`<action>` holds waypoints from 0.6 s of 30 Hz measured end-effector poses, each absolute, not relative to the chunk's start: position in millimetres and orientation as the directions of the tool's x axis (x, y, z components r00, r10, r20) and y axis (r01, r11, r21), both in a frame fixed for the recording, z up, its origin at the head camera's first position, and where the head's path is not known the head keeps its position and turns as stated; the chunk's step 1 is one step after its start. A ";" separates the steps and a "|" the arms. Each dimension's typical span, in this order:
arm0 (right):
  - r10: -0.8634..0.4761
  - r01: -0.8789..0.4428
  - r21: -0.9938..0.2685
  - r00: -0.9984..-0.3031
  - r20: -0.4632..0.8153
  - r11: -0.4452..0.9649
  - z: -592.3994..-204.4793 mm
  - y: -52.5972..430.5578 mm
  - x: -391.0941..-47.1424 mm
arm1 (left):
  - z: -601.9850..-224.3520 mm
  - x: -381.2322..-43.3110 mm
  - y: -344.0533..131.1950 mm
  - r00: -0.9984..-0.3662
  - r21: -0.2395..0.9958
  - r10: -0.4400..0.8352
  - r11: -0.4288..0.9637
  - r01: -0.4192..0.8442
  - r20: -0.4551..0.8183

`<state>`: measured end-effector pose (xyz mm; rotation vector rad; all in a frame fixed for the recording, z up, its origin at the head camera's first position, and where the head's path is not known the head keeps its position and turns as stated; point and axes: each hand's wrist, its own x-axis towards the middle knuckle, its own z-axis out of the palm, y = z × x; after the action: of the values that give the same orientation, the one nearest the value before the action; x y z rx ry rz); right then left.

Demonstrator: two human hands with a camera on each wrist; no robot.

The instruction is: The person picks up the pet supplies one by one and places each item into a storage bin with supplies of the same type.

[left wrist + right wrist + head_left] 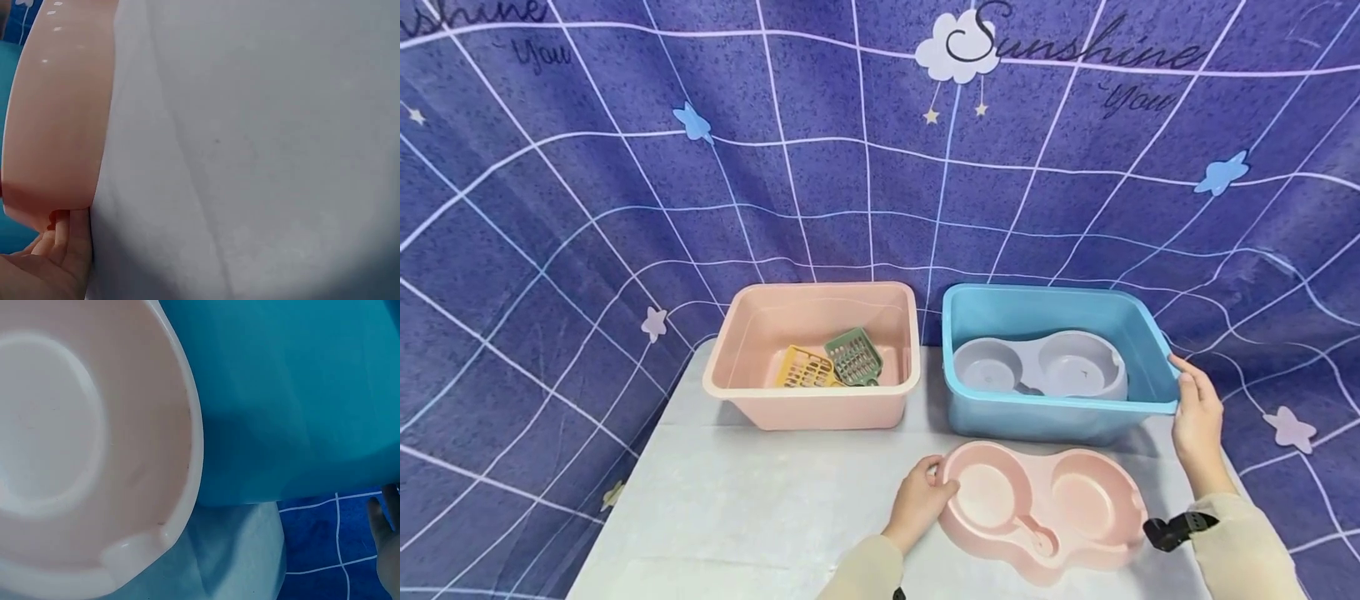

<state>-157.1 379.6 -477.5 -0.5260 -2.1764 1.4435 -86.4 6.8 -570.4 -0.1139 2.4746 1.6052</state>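
Observation:
A pink double pet bowl [1037, 467] is in front of the blue litter box, its two round hollows facing up. My left hand [921, 502] grips its left rim, thumb on top and fingers underneath; the left wrist view shows these fingers [61, 240] at the bowl's end. The blue litter box [1037, 425] has a grey double pet bowl [1032, 367] inside. At that box's right front corner, my right hand [1198, 417] holds the rim. Its fingers [380, 525] show beside the box in the right wrist view, though their contact is out of sight there.
Left of the blue box stands a pink litter box [827, 408], holding a yellow litter scoop [805, 368] and a green litter scoop [854, 357]. Both boxes are on a white-covered table [737, 508], close to a purple-blue patterned curtain [820, 192].

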 end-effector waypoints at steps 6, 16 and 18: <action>0.538 -0.022 -0.952 -0.821 0.191 0.305 -481.6 380.4 -153.1 | -574.8 -85.8 3.8 -0.970 0.930 0.055 0.302 -0.210 -0.237; 0.514 -0.085 -0.965 -0.833 0.207 0.250 -483.4 384.2 -153.9 | -577.9 -85.5 2.3 -0.963 0.959 0.098 0.160 -0.234 -0.251; 0.482 -0.125 -0.975 -0.853 0.200 0.183 -482.6 385.9 -156.1 | -575.7 -85.4 2.0 -0.959 0.959 0.096 0.126 -0.253 -0.265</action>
<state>-156.1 385.9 -482.6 -0.3347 -1.9965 1.7146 -85.4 2.0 -575.7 -0.1539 2.1431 1.9120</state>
